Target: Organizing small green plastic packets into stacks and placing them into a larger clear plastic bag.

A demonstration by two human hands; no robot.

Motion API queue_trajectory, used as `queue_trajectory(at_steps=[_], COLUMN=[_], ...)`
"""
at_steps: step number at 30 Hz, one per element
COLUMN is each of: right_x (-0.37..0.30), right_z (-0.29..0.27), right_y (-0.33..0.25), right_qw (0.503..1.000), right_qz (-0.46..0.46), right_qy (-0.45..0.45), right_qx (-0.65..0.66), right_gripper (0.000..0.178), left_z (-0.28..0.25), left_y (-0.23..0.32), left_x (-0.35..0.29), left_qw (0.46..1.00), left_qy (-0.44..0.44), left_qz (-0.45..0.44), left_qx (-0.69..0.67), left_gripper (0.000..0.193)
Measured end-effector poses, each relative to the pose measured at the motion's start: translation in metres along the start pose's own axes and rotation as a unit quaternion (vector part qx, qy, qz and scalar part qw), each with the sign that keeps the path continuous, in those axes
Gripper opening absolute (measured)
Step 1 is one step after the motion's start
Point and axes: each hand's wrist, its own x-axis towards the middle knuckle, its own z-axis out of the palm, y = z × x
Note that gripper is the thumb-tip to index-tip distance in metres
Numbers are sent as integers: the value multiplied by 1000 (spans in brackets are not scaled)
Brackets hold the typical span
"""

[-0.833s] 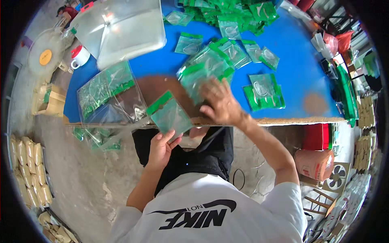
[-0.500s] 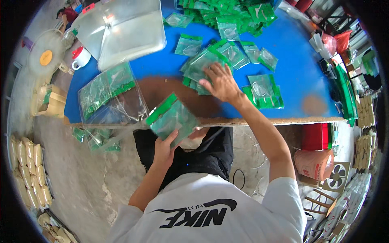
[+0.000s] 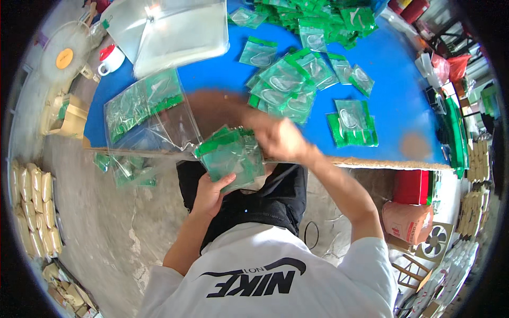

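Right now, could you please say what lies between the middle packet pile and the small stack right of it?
Only blue tabletop, in the head view.

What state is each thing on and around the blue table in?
Green-topped clear plastic packet stack: held, uneven
Left hand: closed on that stack
Right hand: blurred, grip unclear
Central tabletop packets: overlapping
Large clear plastic bag: partly filled
White red-lidded mug: covered
Brown cardboard box: open-topped

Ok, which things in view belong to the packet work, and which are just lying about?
Belongs, apparently: held packets; loose packets; clear bag of packets; stack of clear bags, probably.

Just lying about, seemingly: white mug; round fan; red bag.
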Motion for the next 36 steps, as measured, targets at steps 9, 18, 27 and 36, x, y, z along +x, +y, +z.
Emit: queue_trajectory(at_steps=[9,18,27,36], right_x=[-35,12,-8,-29], right_z=[-4,-47,-14,30], right_y=[-16,32,5,-36], right_qw=[990,957,961,998], right_qz=[-126,106,-37,33], right_qy=[-48,14,30,39], right_qx=[-43,-270,-272,23], right_gripper=[41,77,74,22], left_z=[-7,-10,-15,9], left_y=[-7,-24,-27,-26], left_x=[0,1,-13,-6], left_qw=[996,996,993,984], left_qy=[-2,9,-25,8], left_qz=[0,-2,-10,-29], left_qx=[-88,-86,-119,-178], left_gripper=[47,43,43,44])
